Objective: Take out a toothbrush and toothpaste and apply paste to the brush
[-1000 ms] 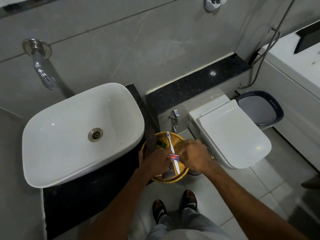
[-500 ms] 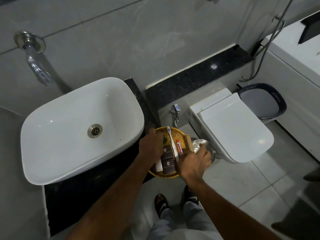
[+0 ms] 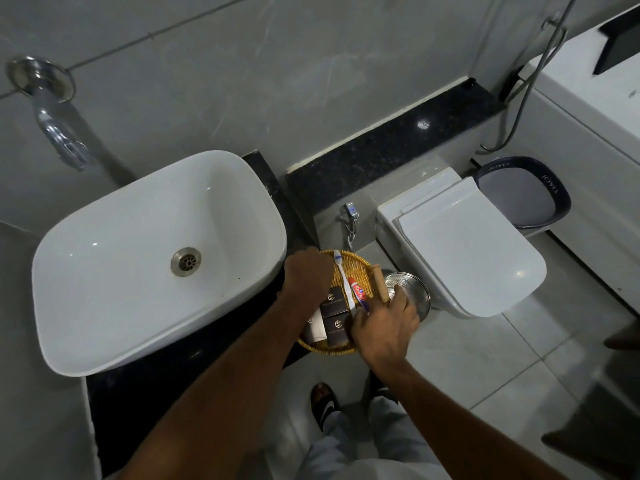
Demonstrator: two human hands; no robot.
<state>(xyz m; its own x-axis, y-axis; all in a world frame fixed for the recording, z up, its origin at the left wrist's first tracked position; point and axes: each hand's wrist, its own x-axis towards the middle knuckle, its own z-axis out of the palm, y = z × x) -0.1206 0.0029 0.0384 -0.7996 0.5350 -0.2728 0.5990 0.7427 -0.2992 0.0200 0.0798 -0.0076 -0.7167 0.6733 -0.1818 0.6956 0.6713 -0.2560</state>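
A round woven basket [image 3: 360, 268] hangs past the black counter's right edge. In it a white toothbrush [image 3: 343, 275] lies bristles away from me, with a red toothpaste tube [image 3: 357, 291] right of it. My left hand [image 3: 304, 275] is curled over the basket's far-left rim and hides what is under its fingers. At the near right rim is my right hand [image 3: 384, 323], its thumb at the tube's purple cap end and its fingers against a wooden handle [image 3: 380, 284]. I cannot see whether it grips the tube.
Small dark boxes [image 3: 334, 318] fill the basket's near left. The white sink [image 3: 121, 271] sits left, with a wall tap [image 3: 57, 129] above it. A steel bin lid [image 3: 412, 289] and the closed toilet [image 3: 467, 247] stand right. A blue tub [image 3: 526, 188] is beyond.
A second ago my right hand held the toothpaste tube above the basket. It now lies in the basket beside the toothbrush, and my right hand has shifted to the near right rim.
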